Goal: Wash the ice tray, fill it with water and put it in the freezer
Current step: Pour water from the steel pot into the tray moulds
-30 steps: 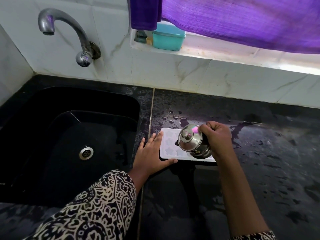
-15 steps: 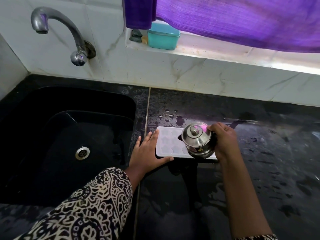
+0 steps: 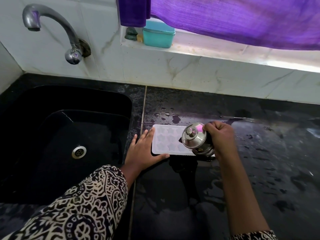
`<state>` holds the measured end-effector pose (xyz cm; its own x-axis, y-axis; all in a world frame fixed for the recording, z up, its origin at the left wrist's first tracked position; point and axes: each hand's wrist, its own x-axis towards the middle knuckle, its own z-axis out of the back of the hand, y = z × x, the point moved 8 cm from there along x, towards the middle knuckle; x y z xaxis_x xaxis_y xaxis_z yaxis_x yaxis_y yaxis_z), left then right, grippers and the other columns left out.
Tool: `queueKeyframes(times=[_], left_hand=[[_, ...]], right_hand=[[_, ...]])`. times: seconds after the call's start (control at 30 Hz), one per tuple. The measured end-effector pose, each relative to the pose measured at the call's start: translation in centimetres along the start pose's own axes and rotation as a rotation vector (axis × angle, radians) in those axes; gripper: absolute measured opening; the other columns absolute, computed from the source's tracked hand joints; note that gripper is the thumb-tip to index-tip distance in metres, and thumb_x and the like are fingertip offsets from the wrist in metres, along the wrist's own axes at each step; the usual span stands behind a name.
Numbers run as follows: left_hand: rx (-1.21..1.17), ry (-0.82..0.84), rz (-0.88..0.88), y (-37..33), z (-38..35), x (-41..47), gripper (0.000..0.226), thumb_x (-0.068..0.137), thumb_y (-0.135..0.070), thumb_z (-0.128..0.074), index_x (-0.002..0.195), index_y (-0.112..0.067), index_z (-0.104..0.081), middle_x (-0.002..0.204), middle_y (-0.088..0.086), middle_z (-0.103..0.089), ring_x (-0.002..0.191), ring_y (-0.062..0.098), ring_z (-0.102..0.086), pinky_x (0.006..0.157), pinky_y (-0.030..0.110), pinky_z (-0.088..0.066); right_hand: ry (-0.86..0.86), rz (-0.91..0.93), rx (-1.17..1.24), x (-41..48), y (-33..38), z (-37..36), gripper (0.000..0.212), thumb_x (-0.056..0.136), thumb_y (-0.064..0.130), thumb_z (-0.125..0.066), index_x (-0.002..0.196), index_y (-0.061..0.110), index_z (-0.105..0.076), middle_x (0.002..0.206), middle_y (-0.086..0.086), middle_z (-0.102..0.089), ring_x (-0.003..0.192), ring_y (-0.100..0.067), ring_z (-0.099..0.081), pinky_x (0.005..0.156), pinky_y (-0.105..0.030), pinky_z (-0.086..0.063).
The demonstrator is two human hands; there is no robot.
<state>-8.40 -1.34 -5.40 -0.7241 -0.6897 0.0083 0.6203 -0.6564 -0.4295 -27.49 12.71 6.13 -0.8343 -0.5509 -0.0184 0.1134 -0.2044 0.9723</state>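
On the black worktop (image 3: pixel 259 170), just right of the sink (image 3: pixel 135 108), a white ice tray (image 3: pixel 166 141) lies flat with its long side running left to right. Its cells are shaped like small flowers; whether they hold water cannot be told.

The left hand (image 3: pixel 143 149) lies flat on the worktop at the tray's left end, fingers straight and close together, touching the short edge, while the thumb runs along the near left corner. A sleeve (image 3: pixel 78 205) with a black and cream pattern covers that arm.

The right hand (image 3: pixel 220 135) is curled round a small steel pot (image 3: pixel 195 137) with a knobbed lid. It holds the pot tilted over the right part of the tray, lid turned to the left and toward the camera. No stream of water can be made out at the pot's lip.

Water drops (image 3: pixel 167 113) sit on the worktop just behind the tray, and wet streaks spread to the right.

A round metal drain (image 3: pixel 79 151) shows in the sink's floor. A curved grey tap (image 3: pixel 52 23) comes out of the white tiled wall above the sink. A teal box (image 3: pixel 158 34) stands on the window ledge (image 3: pixel 216 54) under a purple curtain (image 3: pixel 242 19).
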Motion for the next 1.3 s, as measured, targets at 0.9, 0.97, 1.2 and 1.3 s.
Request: queueKeyframes(times=[0.9,0.97,1.2,1.3], left_hand=[[-0.007,-0.007,-0.002,0.0,-0.1,0.0,0.119,0.065,-0.092,-0.035,0.156,-0.023,-0.002,0.162,-0.008,-0.014,0.149,0.005,-0.006,0.121,0.039,0.000],[-0.012,-0.012,-0.001,0.0,-0.1,0.0,0.119,0.065,-0.092,-0.036,0.156,-0.023,-0.003,0.162,-0.008,-0.015,0.149,0.006,-0.007,0.121,0.039,-0.001],[0.004,0.002,0.002,0.0,-0.1,0.0,0.119,0.064,-0.093,-0.032,0.156,-0.024,-0.001,0.163,-0.010,-0.013,0.149,0.005,-0.005,0.121,0.039,0.000],[-0.002,-0.002,0.003,0.1,-0.1,0.0,0.120,0.064,-0.094,-0.033,0.156,-0.024,-0.001,0.163,-0.010,-0.013,0.149,0.005,-0.006,0.121,0.039,0.000]], right_hand=[[0.032,0.081,-0.077,0.3,1.3,-0.5,0.026,0.077,0.002,-0.062,0.058,0.007,-0.045,0.052,-0.006,-0.034,0.048,-0.014,-0.030,0.044,-0.019,-0.031],[0.033,0.086,-0.079,0.2,1.4,-0.5,0.029,0.078,0.002,-0.061,0.056,0.009,-0.044,0.050,-0.005,-0.034,0.047,-0.012,-0.030,0.043,-0.017,-0.031],[0.026,0.082,-0.064,0.2,1.1,-0.6,0.035,0.077,0.000,-0.061,0.052,0.013,-0.041,0.044,0.004,-0.035,0.039,-0.006,-0.029,0.041,-0.015,-0.031],[0.026,0.089,-0.063,0.1,1.1,-0.6,0.034,0.077,0.001,-0.061,0.052,0.013,-0.041,0.045,0.001,-0.034,0.041,-0.007,-0.028,0.042,-0.016,-0.030]])
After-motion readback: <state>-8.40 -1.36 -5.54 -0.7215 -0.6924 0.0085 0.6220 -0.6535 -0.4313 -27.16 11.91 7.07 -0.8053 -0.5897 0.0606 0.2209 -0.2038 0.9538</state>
